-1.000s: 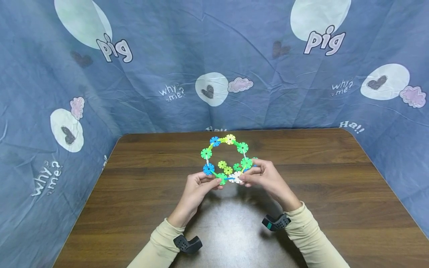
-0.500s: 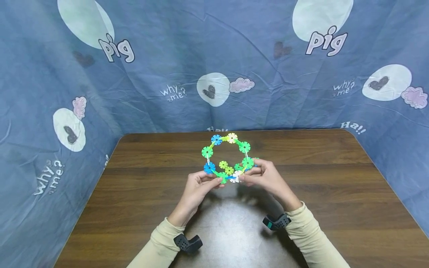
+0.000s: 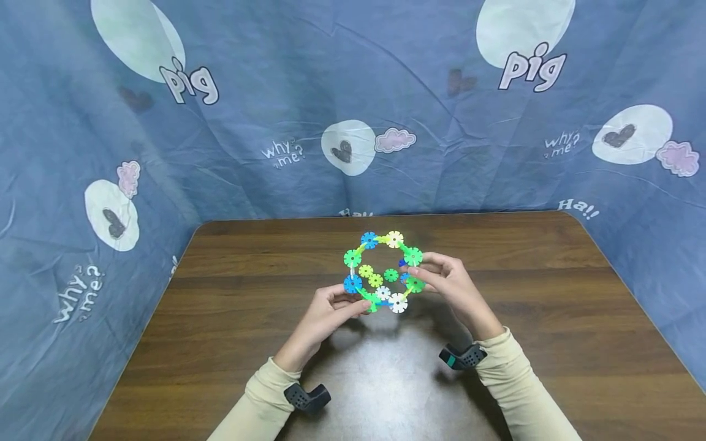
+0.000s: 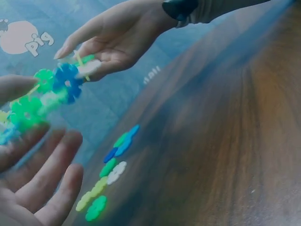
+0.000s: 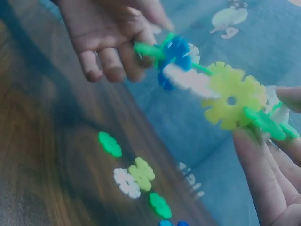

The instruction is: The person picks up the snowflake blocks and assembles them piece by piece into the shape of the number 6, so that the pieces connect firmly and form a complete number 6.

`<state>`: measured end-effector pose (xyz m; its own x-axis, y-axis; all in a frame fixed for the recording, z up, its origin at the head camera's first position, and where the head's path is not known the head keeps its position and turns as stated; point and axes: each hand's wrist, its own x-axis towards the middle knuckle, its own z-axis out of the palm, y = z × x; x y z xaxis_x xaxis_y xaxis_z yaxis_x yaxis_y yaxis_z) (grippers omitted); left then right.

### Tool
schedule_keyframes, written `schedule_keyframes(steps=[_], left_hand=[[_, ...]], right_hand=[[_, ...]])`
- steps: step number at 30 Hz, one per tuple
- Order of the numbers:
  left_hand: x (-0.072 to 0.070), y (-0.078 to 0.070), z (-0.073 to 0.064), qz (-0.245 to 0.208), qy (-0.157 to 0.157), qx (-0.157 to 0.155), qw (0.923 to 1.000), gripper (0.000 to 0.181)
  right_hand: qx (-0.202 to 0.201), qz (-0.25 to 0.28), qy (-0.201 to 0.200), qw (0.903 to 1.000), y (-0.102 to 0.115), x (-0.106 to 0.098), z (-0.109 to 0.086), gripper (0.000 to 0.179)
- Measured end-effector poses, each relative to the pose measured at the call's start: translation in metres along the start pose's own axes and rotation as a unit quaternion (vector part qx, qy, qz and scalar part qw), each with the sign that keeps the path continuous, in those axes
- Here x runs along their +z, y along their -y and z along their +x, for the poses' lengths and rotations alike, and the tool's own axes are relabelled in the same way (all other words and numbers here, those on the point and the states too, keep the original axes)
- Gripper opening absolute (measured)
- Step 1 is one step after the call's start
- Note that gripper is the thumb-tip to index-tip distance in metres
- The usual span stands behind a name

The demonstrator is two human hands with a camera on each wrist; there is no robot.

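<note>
A ring of interlocking snowflake discs (image 3: 398, 302) in green, blue, white and yellow is held up above the table. My left hand (image 3: 333, 311) pinches its lower left part at a green disc, thumb in front. At the right side, my right hand (image 3: 455, 288) holds the ring between thumb and fingers, near two green discs. In the right wrist view a yellow disc (image 5: 230, 100) of the ring sits close to the right fingertips. The left wrist view shows the ring's green disc (image 4: 27, 113) between the left thumb and fingers, somewhat blurred.
Several loose snowflake discs lie flat on the wooden table (image 3: 248, 343) beneath the ring, among them a green disc (image 5: 110, 144), a white disc (image 5: 127, 182) and a yellow-green disc (image 3: 366, 271). A blue printed cloth (image 3: 231, 153) hangs behind the table.
The ring has shifted to the right and slightly down. My right hand has left the white disc at the bottom and now grips higher on the right side; my left hand keeps its hold.
</note>
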<state>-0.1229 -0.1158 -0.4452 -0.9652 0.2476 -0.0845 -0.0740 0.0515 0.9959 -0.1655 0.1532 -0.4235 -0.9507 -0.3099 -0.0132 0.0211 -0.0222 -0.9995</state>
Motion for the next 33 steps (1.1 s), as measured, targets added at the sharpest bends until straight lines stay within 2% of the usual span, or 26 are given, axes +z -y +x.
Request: schedule_keyframes(steps=[3, 6, 10, 19, 26, 33], left_hand=[[-0.004, -0.002, 0.002, -0.025, -0.038, -0.018, 0.9988, 0.036], [-0.009, -0.003, 0.004, -0.053, -0.078, -0.014, 0.9954, 0.04], [-0.014, -0.003, 0.005, -0.067, -0.103, -0.007, 0.9924, 0.042], [-0.017, -0.003, 0.005, -0.067, -0.112, -0.008, 0.9914, 0.036], [-0.018, -0.002, 0.007, -0.054, -0.098, -0.019, 0.9936, 0.039], [-0.017, 0.0, 0.008, -0.044, -0.09, -0.013, 0.9949, 0.04]], right_hand=[[0.001, 0.007, 0.008, 0.9999, -0.001, -0.002, 0.0, 0.04], [0.012, 0.0, 0.018, 0.9998, -0.005, -0.002, 0.002, 0.04], [0.028, -0.024, 0.029, 0.9989, -0.011, -0.003, 0.004, 0.036], [0.038, -0.071, 0.025, 0.9965, -0.017, -0.008, 0.007, 0.044], [0.039, -0.085, 0.022, 0.9953, -0.018, -0.009, 0.007, 0.041], [0.038, -0.113, 0.012, 0.9928, -0.017, -0.009, 0.007, 0.044]])
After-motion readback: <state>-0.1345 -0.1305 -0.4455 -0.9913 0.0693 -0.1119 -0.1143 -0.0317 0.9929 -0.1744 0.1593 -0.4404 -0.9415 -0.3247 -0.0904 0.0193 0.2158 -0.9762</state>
